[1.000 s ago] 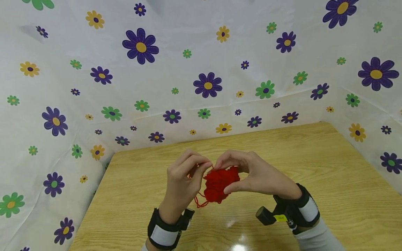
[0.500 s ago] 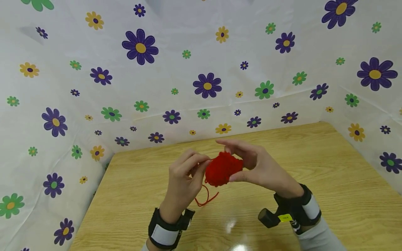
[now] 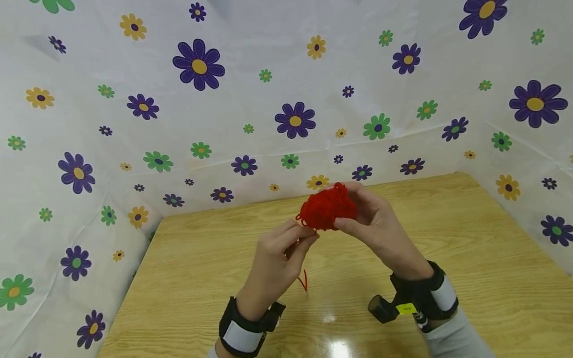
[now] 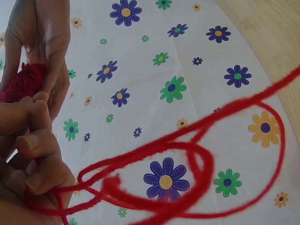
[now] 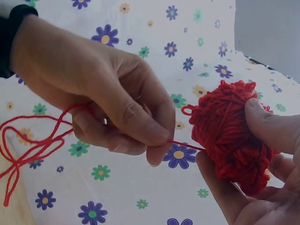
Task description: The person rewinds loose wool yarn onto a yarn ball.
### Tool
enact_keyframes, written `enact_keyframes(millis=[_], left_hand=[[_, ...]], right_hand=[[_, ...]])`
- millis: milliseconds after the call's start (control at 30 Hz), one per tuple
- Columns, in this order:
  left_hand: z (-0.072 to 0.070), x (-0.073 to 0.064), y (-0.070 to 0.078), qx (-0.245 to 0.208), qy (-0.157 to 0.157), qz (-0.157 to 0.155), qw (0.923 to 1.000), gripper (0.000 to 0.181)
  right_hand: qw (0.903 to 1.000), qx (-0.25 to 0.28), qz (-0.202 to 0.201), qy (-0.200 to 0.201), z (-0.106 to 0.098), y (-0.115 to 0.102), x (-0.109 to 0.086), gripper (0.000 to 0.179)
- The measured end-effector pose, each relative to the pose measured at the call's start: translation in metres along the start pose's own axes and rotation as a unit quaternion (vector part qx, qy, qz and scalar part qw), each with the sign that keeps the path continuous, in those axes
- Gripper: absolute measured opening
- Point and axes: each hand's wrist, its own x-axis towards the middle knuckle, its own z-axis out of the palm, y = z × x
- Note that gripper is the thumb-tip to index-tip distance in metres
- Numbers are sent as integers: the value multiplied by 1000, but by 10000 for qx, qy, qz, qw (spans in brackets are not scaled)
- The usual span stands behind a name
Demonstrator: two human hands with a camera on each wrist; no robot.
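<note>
A ball of red yarn [image 3: 324, 209] is held up over the table by my right hand [image 3: 380, 231], thumb on the near side and fingers behind. In the right wrist view the ball [image 5: 229, 136] looks fuzzy, with a small loop standing out at its left. My left hand [image 3: 282, 253], just left of and below the ball, pinches a strand of yarn [image 5: 187, 145] between thumb and index finger. That strand runs taut to the ball. Behind my left hand, loose loops of yarn [image 4: 197, 159] trail in the left wrist view. Its other fingers are curled, with yarn passing through them.
Below the hands lies a light wooden table [image 3: 201, 278]. White cloth with printed flowers [image 3: 250, 89] hangs behind it and along both sides. Each wrist wears a black strap; the right one carries a black camera mount [image 3: 385, 307].
Both hands have shifted: the right lifts the ball up and away and has turned it, while the left moves slightly right, now beneath the ball. The loose yarn tail shows less below.
</note>
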Motion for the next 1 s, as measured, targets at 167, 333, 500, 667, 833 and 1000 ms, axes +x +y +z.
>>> enact_keyframes(millis=[167,333,500,667,833,1000], left_hand=[[2,-1,3,-60,-213,-60,9997,9],[2,-1,7,-109,-293,-59,9995,8],[1,-1,8,-117,-378,-74,9992,7],[-2,-2,10,-71,-616,-106,9980,6],[-5,-3,12,34,-868,-11,9962,8],[-9,-3,15,-261,-1164,23,9929,11]], right_hand=[[9993,-88,-350,127,6,3,3,46],[9962,-470,-678,289,10,7,6,47],[9846,-1431,-865,510,14,11,7,48],[9692,-2085,-1126,668,17,15,8,46],[9560,-2494,-1347,760,16,18,9,45],[9379,-2934,-1614,903,16,21,10,44]])
